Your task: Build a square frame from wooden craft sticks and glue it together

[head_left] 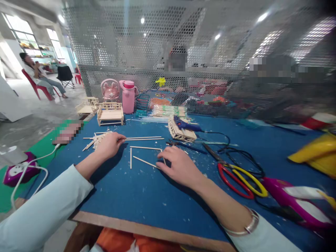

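On the blue tabletop [118,199], thin wooden sticks [145,148] lie in a rough open rectangle, the lower one slanting. My left hand [110,144] is closed, thumb and fingertips pinched at the left ends of two long sticks [147,138] behind the rectangle. Beside its wrist is a pile of short sticks [98,140]. My right hand [178,164] rests at the rectangle's right side, fingers curved and apart around a short stick; whether it grips that stick is unclear.
Small wooden furniture models [110,113] stand at the back left near a pink flask [128,98]. A blue glue gun [186,124] lies on another wooden piece. Red-and-yellow-handled scissors [236,178], cables and a purple power strip [296,203] lie right. A person [39,73] sits far left.
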Motion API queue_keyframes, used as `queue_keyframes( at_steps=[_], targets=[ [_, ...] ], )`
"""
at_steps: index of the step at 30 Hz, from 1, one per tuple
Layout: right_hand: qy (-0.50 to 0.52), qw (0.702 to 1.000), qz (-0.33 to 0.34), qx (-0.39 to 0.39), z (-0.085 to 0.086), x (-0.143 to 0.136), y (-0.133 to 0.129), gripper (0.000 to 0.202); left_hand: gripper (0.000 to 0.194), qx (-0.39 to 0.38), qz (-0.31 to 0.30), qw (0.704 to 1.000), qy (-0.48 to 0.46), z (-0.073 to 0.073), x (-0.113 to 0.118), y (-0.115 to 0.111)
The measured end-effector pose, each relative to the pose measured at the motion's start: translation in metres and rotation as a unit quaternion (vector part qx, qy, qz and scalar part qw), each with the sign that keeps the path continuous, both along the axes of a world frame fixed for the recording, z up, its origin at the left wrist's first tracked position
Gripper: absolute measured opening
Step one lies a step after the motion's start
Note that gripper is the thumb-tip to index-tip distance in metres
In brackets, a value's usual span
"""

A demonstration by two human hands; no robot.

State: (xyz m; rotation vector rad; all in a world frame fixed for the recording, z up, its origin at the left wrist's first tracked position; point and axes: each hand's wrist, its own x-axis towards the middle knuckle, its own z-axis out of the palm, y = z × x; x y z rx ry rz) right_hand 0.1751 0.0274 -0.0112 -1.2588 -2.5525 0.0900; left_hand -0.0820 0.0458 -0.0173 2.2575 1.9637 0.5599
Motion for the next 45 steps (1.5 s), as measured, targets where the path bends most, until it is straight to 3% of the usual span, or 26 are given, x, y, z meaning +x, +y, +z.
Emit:
queue_keyframes(
  at_steps=[2, 8, 15, 20, 25, 31, 38, 45],
  targets=[
    [-0.027, 0.999, 0.045, 0.003, -0.003, -0.002, -0.001, 0.016, 0.028, -0.020, -0.012, 1.000, 0.010, 0.001, -0.001, -0.003],
    [-0.066, 0.996, 0.067, -0.011, -0.006, -0.007, -0.003, 0.020, 0.034, -0.036, -0.021, 0.999, 0.005, -0.003, 0.013, -0.010],
    [-0.069, 0.988, 0.134, -0.004, -0.004, -0.004, -0.008, 0.020, 0.032, -0.062, -0.031, 0.998, 0.005, -0.007, 0.012, -0.008],
    [-0.058, 0.990, 0.131, -0.002, -0.008, -0.007, -0.009, 0.017, 0.036, -0.046, -0.046, 0.998, 0.012, -0.009, 0.014, -0.004],
    [-0.054, 0.989, 0.135, -0.010, -0.008, -0.008, -0.009, 0.015, 0.036, -0.029, -0.013, 0.999, -0.017, -0.005, 0.020, -0.008],
    [-0.059, 0.989, 0.136, -0.007, -0.009, -0.008, -0.009, 0.017, 0.052, -0.077, -0.037, 0.996, -0.033, -0.004, 0.032, -0.025],
    [-0.060, 0.989, 0.132, -0.009, -0.008, -0.008, -0.010, 0.018, 0.061, -0.084, 0.031, 0.994, -0.066, -0.006, 0.027, -0.026],
    [-0.058, 0.989, 0.135, 0.010, -0.010, -0.008, -0.011, 0.019, 0.062, -0.079, 0.044, 0.992, -0.092, -0.005, 0.028, -0.024]
  ],
)
